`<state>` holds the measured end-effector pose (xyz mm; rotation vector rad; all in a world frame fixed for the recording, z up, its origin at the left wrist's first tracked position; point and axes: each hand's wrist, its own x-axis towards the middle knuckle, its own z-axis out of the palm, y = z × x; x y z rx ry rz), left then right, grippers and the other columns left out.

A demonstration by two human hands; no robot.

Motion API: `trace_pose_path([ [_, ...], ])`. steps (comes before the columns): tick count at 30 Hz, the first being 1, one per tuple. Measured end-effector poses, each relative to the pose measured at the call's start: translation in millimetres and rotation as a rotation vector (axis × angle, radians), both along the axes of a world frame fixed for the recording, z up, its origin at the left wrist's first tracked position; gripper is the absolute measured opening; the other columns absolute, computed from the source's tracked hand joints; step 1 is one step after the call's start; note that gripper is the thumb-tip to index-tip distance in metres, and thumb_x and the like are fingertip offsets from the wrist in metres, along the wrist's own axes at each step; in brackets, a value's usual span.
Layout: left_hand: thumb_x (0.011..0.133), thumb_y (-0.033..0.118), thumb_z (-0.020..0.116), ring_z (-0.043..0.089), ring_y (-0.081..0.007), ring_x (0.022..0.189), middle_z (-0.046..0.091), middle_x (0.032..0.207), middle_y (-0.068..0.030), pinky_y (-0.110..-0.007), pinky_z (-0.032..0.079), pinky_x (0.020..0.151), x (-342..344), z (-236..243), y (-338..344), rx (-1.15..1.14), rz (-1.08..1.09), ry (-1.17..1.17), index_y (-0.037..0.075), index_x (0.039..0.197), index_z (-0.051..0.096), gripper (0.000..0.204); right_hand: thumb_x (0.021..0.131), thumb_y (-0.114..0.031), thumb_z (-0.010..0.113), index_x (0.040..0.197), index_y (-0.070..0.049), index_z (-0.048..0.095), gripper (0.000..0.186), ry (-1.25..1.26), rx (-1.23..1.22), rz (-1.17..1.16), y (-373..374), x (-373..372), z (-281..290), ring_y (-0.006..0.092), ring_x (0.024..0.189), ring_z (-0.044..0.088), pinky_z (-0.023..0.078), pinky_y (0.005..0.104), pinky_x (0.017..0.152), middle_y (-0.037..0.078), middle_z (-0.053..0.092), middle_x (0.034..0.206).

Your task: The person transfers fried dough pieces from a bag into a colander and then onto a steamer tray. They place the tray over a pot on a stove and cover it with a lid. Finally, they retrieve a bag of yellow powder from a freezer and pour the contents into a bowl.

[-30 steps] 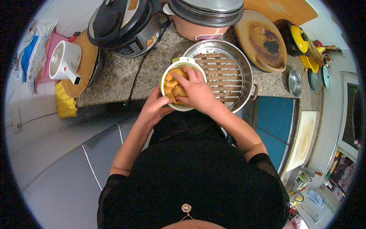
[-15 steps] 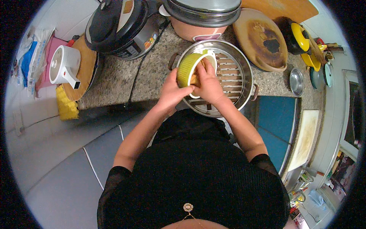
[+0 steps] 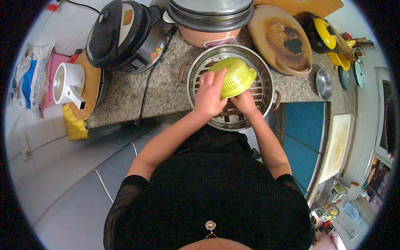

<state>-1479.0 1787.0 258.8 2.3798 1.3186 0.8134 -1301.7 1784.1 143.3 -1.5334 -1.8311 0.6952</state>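
Note:
A yellow-green slotted colander (image 3: 236, 79) is tipped over above a round metal steamer pot (image 3: 192, 109), its slotted outside toward me. My left hand (image 3: 209, 92) grips its left side, fingers spread along the outer wall and thumb near the lower rim. My right hand (image 3: 243, 102) reaches beneath the colander; its fingers and anything in them are hidden. Inside the steamer lies a slatted brown rack (image 3: 257, 98), partly covered by the colander and my hands.
Behind the steamer stands a pink cooker (image 3: 200, 38), with a black and grey electric pressure cooker (image 3: 139, 50) to its left. A stained round board (image 3: 287, 43) and a small metal bowl (image 3: 323, 84) are at the right. A white pot (image 3: 71, 81) stands far left.
The colander has turned over and shifted right, so its white inside no longer shows. My right hand, earlier inside it with something brownish, is now below it.

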Motion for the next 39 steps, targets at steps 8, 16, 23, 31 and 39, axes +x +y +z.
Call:
trace_pose_path([
  [8, 0.062, 0.008, 0.076, 0.044, -0.0386, 0.112, 0.045, 0.118, -0.0203, -0.046, 0.039, 0.098, -30.9, 18.7, 19.7, -0.011, 0.066, -0.106, 0.006, 0.135, 0.039, 0.082, 0.075, 0.000, 0.067, 0.144, -0.010, 0.027, 0.080, 0.078, 0.014, -0.086, -9.5, 0.2, 41.7, 0.0363, 0.134, 0.033, 0.033, 0.0387, 0.109, 0.020, 0.037, 0.143],
  [16, 0.078, 0.004, 0.070, 0.047, -0.0257, 0.122, 0.048, 0.126, -0.0124, -0.040, 0.054, 0.090, -107.9, 25.6, 7.7, -0.415, 0.033, -0.651, 0.002, 0.138, 0.030, 0.072, 0.073, 0.008, 0.058, 0.140, -0.009, 0.036, 0.072, 0.015, 0.101, -0.060, -25.9, 14.8, 22.5, 0.0352, 0.133, 0.036, 0.030, 0.0388, 0.111, 0.020, 0.040, 0.141],
  [23, 0.086, 0.014, 0.060, 0.055, -0.0285, 0.115, 0.049, 0.132, -0.0140, -0.049, 0.046, 0.096, -175.8, 4.6, -15.3, -1.082, 0.035, -1.376, 0.005, 0.141, 0.026, 0.065, 0.078, 0.003, 0.060, 0.134, -0.008, 0.044, 0.059, -0.146, 0.245, -0.119, -10.4, -9.6, 33.3, 0.0357, 0.127, 0.042, 0.034, 0.0404, 0.107, 0.019, 0.045, 0.137],
  [31, 0.083, 0.014, 0.055, 0.055, -0.0348, 0.115, 0.050, 0.128, -0.0211, -0.047, 0.049, 0.096, -251.3, -41.3, -62.0, -1.225, 0.314, -1.669, -0.002, 0.132, 0.038, 0.055, 0.080, 0.002, 0.061, 0.134, -0.009, 0.046, 0.057, -0.106, 0.208, -0.134, -21.9, -14.4, 40.7, 0.0331, 0.129, 0.041, 0.034, 0.0397, 0.107, 0.016, 0.044, 0.138],
  [39, 0.082, 0.009, 0.058, 0.054, -0.0361, 0.112, 0.050, 0.125, -0.0209, -0.050, 0.049, 0.096, -278.4, -111.0, -56.8, -1.226, 0.529, -1.636, -0.003, 0.128, 0.042, 0.049, 0.080, 0.001, 0.062, 0.133, -0.008, 0.046, 0.056, -0.158, 0.156, -0.167, -34.8, -6.8, 38.4, 0.0348, 0.129, 0.040, 0.033, 0.0406, 0.107, 0.018, 0.043, 0.139],
])
